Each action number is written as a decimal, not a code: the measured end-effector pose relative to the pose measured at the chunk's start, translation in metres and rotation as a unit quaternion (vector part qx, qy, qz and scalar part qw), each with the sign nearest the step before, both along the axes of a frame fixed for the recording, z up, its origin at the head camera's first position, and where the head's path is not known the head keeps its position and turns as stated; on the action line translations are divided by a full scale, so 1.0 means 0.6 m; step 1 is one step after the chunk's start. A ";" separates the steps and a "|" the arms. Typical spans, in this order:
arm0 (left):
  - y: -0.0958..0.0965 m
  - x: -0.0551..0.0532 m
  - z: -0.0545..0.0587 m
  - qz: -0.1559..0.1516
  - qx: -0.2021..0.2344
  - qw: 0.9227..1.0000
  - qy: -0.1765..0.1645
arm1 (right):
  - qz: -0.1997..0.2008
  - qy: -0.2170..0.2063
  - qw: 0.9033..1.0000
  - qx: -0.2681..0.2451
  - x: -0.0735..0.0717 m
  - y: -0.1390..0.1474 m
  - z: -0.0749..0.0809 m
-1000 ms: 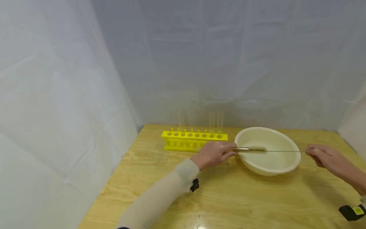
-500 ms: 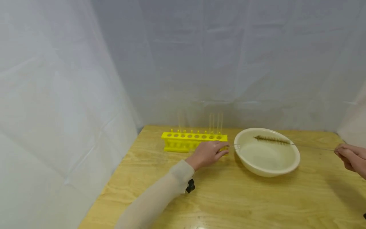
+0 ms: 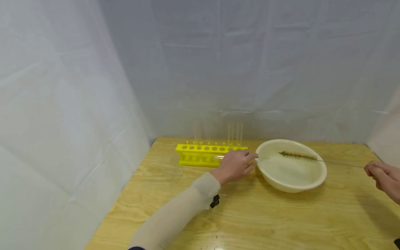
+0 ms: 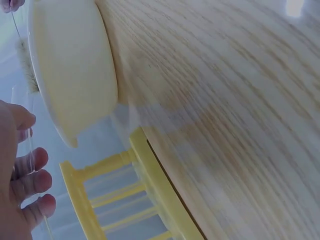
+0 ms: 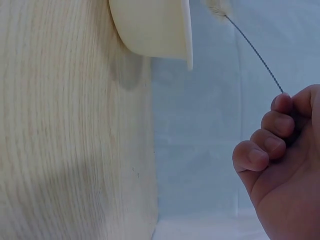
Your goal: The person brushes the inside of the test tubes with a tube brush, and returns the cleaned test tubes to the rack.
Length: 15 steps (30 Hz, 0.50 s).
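Back wall (image 3: 200,69): grey sheeting with vertical folds and a few horizontal creases; possibly plastic, though the view is too soft to tell.
Left wall (image 3: 62,104): paler, whitish sheeting, creased diagonally, meeting the back wall at a corner.
Right wall (image 3: 387,135): a narrow pale strip, faintly pinkish, at the head view's edge.
Surface (image 3: 265,218): yellowish wood, grain showing, small dark marks (image 3: 216,237) toward the front.
Light: soft, with a bright glare spot (image 4: 295,7) on the wood in the left wrist view.
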<state>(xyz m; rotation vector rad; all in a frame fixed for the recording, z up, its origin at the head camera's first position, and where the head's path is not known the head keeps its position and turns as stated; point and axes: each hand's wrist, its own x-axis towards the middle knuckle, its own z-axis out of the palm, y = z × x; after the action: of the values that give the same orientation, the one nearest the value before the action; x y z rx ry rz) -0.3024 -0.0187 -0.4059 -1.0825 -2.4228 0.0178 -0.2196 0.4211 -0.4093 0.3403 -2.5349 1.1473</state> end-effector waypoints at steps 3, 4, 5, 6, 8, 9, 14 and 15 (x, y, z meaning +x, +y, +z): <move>0.005 -0.001 0.002 0.000 -0.011 1.000 0.014 | -0.003 0.003 1.000 0.006 0.002 -0.001 -0.003; 0.007 -0.001 0.003 0.001 -0.015 1.000 0.017 | -0.004 0.005 1.000 0.013 0.003 -0.002 -0.004; 0.009 -0.001 0.004 0.005 -0.021 1.000 0.021 | -0.007 0.006 1.000 0.020 0.004 -0.004 -0.003; 0.010 -0.001 0.004 0.009 -0.027 0.999 0.024 | -0.008 0.008 1.000 0.022 0.005 -0.005 -0.003; 0.012 -0.001 0.006 0.014 -0.038 0.999 0.034 | -0.010 0.011 0.999 0.032 0.007 -0.007 -0.003; 0.013 -0.001 0.007 0.015 -0.042 0.998 0.040 | -0.012 0.013 0.999 0.035 0.008 -0.009 -0.002; 0.019 -0.002 0.010 0.013 -0.052 0.996 0.075 | -0.026 0.014 0.999 0.043 0.012 -0.016 -0.002; 0.020 -0.002 0.010 0.014 -0.053 0.995 0.078 | -0.029 0.014 0.999 0.044 0.013 -0.017 -0.002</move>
<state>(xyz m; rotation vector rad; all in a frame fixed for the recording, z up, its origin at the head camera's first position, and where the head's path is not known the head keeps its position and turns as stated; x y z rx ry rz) -0.3036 -0.0067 -0.3998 -1.0519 -2.3186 0.2347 -0.2121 0.4109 -0.4104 0.3013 -2.5599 1.0048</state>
